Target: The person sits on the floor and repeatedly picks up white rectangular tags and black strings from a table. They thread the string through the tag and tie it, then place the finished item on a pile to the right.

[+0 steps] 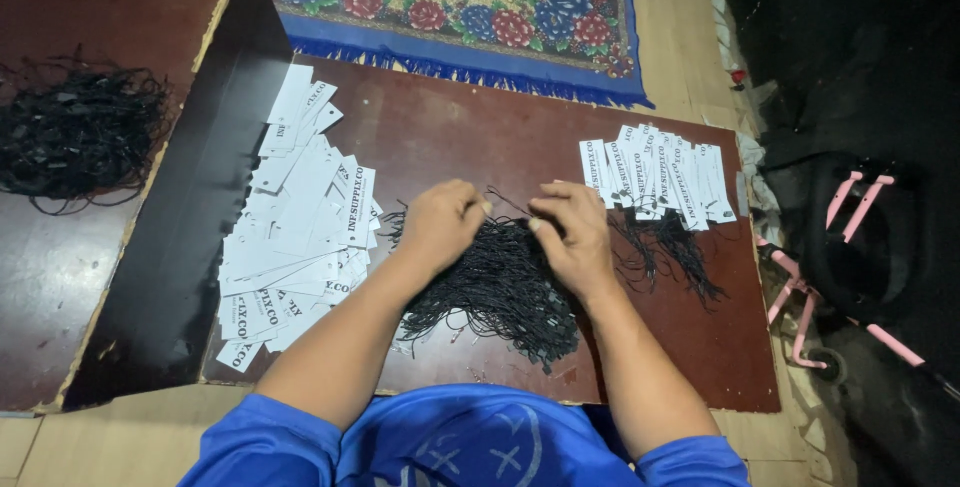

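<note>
A tangled heap of thin black strings (500, 292) lies in the middle of a dark red-brown board (460, 132). My left hand (440, 222) and my right hand (568, 232) rest on top of the heap, close together, fingers pinched on a single black string stretched between them. To the left lies a loose pile of white paper tags (300, 222). A row of white tags with black strings attached (655, 182) is laid out at the right, their strings (665, 247) trailing toward me.
A second board at the left carries another heap of black strings (75, 132). A patterned blue rug (470, 7) lies beyond the board. A black and pink object (850, 247) stands at the right on the floor.
</note>
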